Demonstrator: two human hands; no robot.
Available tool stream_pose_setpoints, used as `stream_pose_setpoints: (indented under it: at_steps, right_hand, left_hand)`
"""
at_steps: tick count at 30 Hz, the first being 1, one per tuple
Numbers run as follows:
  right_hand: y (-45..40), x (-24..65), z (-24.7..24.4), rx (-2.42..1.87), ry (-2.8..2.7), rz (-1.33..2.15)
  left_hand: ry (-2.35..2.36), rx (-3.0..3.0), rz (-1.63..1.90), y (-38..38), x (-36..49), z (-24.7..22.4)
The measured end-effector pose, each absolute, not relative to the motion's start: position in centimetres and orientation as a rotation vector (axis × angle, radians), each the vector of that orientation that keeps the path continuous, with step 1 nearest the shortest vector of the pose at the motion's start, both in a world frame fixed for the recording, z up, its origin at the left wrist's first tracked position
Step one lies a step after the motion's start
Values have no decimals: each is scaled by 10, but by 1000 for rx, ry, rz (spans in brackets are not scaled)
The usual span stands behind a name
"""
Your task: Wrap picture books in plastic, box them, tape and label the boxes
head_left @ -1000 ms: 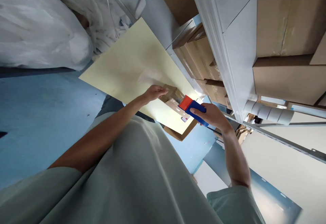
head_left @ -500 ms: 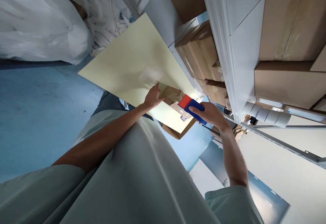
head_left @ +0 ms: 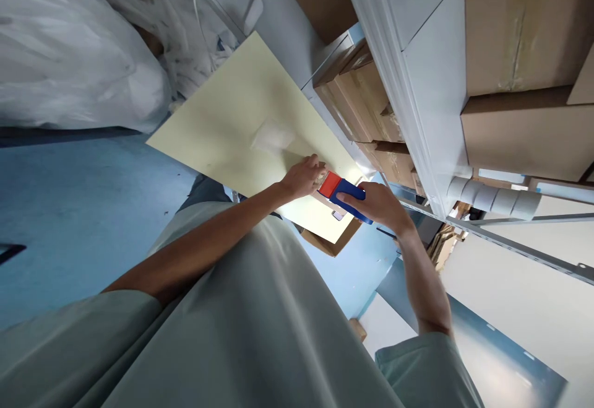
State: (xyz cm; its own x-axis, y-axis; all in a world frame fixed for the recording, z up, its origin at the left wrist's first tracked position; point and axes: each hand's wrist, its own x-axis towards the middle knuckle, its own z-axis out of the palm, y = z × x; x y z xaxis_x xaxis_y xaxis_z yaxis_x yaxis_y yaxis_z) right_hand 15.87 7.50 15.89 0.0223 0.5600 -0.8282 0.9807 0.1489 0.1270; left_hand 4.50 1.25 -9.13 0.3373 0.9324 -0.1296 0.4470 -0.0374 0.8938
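My right hand (head_left: pixel 378 205) grips a blue and red tape dispenser (head_left: pixel 351 194), thumb along its blue body. The red end points left, toward my left hand (head_left: pixel 304 177). That hand is closed, its fingers curled right at the dispenser's red end; a shiny, clear patch shows there, but I cannot make out what the fingers hold. Under both hands is a small cardboard box (head_left: pixel 327 200), mostly hidden by them. It rests on a pale yellow board (head_left: pixel 223 129). A small dark-edged rectangle (head_left: pixel 337 215) lies beside the box.
A clear, crumpled plastic piece (head_left: pixel 273 137) lies on the board. Cardboard boxes (head_left: pixel 357 101) stand along its far side, under a white shelf (head_left: pixel 385 55). White rolls (head_left: pixel 494 197) sit at the right. A big white bag (head_left: pixel 83 55) is at upper left; an open carton (head_left: pixel 325 244) stands below the board.
My left hand has moved right over the small box to the dispenser's red end, and its fingers have curled. The dispenser has shifted slightly left in my right hand.
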Motion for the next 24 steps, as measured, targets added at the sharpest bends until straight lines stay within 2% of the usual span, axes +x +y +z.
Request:
stream_pose_setpoints:
  at_steps: [8, 13, 19, 24]
  right_hand:
    - [79, 209, 144, 1493, 1612, -700]
    - [76, 256, 108, 1511, 1600, -807]
    - [74, 284, 53, 1510, 1632, -914]
    - [71, 287, 38, 1459, 1708, -1005]
  left_hand:
    - [1353, 1610, 504, 11, 42, -98]
    - [1339, 1681, 405, 13, 32, -100]
    - [1386, 1692, 467, 4, 28, -103]
    - [1517, 1561, 583, -18, 39, -106]
